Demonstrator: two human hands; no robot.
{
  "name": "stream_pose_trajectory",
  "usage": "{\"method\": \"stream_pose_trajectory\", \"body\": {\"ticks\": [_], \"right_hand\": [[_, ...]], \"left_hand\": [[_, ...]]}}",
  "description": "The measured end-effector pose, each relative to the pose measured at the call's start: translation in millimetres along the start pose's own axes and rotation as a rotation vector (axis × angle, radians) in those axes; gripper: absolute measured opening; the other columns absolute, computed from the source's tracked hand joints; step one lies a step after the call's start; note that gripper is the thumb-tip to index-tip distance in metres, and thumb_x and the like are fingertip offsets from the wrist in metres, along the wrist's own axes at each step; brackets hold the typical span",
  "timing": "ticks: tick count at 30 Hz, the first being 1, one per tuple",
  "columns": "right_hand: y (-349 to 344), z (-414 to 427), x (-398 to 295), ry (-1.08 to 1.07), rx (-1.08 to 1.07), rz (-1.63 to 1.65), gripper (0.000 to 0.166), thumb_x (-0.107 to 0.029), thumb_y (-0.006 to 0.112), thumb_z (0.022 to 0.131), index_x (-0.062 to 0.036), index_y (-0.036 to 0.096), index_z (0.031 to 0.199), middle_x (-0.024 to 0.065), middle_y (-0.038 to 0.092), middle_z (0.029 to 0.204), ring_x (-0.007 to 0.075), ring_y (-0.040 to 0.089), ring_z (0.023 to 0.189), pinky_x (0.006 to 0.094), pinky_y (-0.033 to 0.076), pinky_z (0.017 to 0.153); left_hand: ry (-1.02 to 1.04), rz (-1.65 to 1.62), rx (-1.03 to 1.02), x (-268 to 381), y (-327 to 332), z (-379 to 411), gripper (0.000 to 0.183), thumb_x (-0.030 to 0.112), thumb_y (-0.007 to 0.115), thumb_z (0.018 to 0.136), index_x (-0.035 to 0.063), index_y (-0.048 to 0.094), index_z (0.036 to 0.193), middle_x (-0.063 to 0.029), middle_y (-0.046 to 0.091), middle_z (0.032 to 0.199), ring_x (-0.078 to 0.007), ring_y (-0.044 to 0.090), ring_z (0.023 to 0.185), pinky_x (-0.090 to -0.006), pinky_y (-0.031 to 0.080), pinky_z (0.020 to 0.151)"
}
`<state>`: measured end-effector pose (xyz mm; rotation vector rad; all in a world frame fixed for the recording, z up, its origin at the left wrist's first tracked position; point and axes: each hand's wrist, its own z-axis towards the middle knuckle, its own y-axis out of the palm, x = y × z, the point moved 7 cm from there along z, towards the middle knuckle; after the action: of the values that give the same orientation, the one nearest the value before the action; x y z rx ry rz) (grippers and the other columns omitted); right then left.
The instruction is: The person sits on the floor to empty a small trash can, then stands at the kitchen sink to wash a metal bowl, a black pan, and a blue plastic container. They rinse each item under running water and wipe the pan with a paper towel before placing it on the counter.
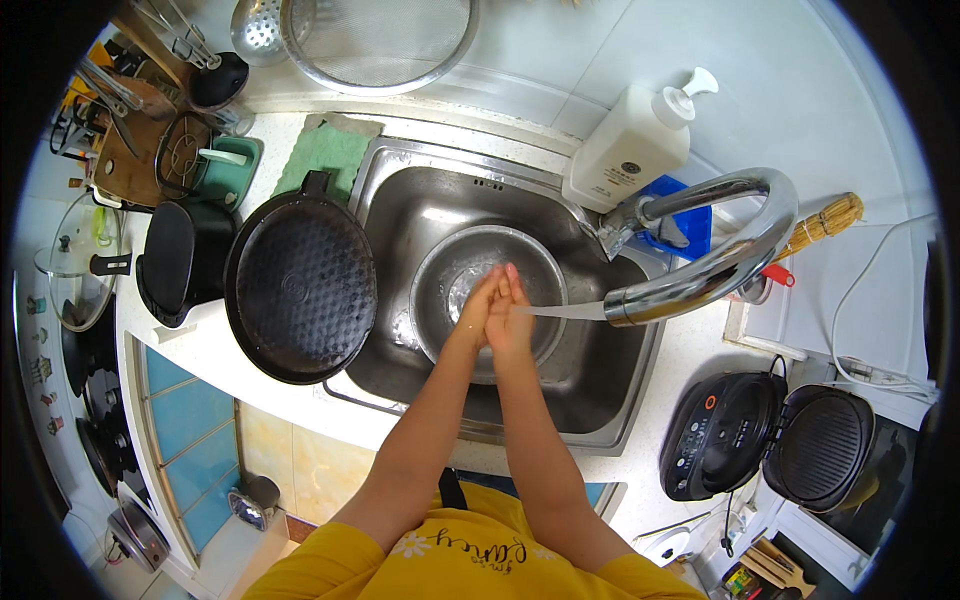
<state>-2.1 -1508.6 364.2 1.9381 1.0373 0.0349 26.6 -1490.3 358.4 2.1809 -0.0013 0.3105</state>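
My left hand [481, 304] and my right hand [511, 324] are pressed together, fingers stretched out, above a round steel basin [550, 277]. Both are wet and hold no object. Water [566, 310] streams sideways in the picture from the chrome faucet [679, 296] onto my right palm. The basin stands inside a stainless steel sink [390, 217], with some water on its bottom. My left fingers are partly hidden behind the right hand.
Left of the sink, a large black pan [300, 289] overlaps its rim, beside a black air-fryer basket [180, 259]. A white pump bottle [630, 150] and a blue tray [694, 225] stand behind the faucet. An opened electric griddle [724, 435] sits at right.
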Motion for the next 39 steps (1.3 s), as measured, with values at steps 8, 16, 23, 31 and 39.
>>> {"method": "stream_pose_trajectory", "body": {"ticks": [8, 16, 23, 31, 39], "right_hand": [[30.9, 12.2, 0.3, 0.185, -0.051, -0.797, 0.037, -0.027, 0.041, 0.085, 0.0055, 0.047, 0.101, 0.0191, 0.055, 0.093, 0.0266, 0.054, 0.087, 0.0326, 0.041, 0.083], [12.5, -28.1, -38.2, 0.009, -0.286, -0.113, 0.036, -0.018, 0.039, 0.087, 0.0055, 0.040, 0.114, 0.0114, 0.049, 0.107, 0.0238, 0.044, 0.103, 0.0315, 0.031, 0.092], [6.4, -36.1, -47.7, -0.195, -0.044, -1.294, 0.033, -0.016, 0.039, 0.086, 0.0047, 0.044, 0.112, 0.0196, 0.047, 0.113, 0.0260, 0.043, 0.107, 0.0300, 0.033, 0.087], [14.2, -12.1, -16.3, 0.005, -0.094, -0.117, 0.032, -0.019, 0.045, 0.084, 0.0044, 0.049, 0.105, 0.0166, 0.055, 0.100, 0.0245, 0.049, 0.100, 0.0321, 0.036, 0.089], [13.7, 12.2, -2.1, 0.084, -0.111, -1.001, 0.032, -0.018, 0.048, 0.083, 0.0021, 0.043, 0.107, 0.0138, 0.057, 0.088, 0.0238, 0.056, 0.078, 0.0322, 0.042, 0.074]], "left_hand": [[-0.142, -0.299, 0.061, -40.7, -19.6, 8.0, 0.020, 0.028, 0.048, 0.084, 0.0143, 0.050, 0.099, -0.0037, 0.053, 0.090, -0.0209, 0.053, 0.080, -0.0336, 0.046, 0.068], [-0.075, 0.231, 0.031, -16.2, 27.6, 5.0, 0.025, 0.027, 0.059, 0.078, 0.0049, 0.052, 0.088, -0.0080, 0.054, 0.080, -0.0178, 0.054, 0.070, -0.0298, 0.048, 0.065], [0.133, 0.732, 0.447, 0.0, -2.2, 12.1, 0.028, 0.030, 0.057, 0.080, 0.0049, 0.053, 0.068, -0.0086, 0.058, 0.069, -0.0137, 0.054, 0.055, -0.0258, 0.043, 0.048], [0.045, -0.089, 0.030, -1.8, 26.1, -15.4, 0.037, 0.040, 0.044, 0.084, 0.0084, 0.045, 0.102, -0.0107, 0.056, 0.098, -0.0211, 0.053, 0.091, -0.0310, 0.045, 0.075], [-0.113, 0.191, 0.283, -35.4, -24.1, 8.3, 0.035, 0.036, 0.040, 0.087, 0.0031, 0.052, 0.093, -0.0096, 0.057, 0.084, -0.0193, 0.054, 0.076, -0.0303, 0.044, 0.063]]}}
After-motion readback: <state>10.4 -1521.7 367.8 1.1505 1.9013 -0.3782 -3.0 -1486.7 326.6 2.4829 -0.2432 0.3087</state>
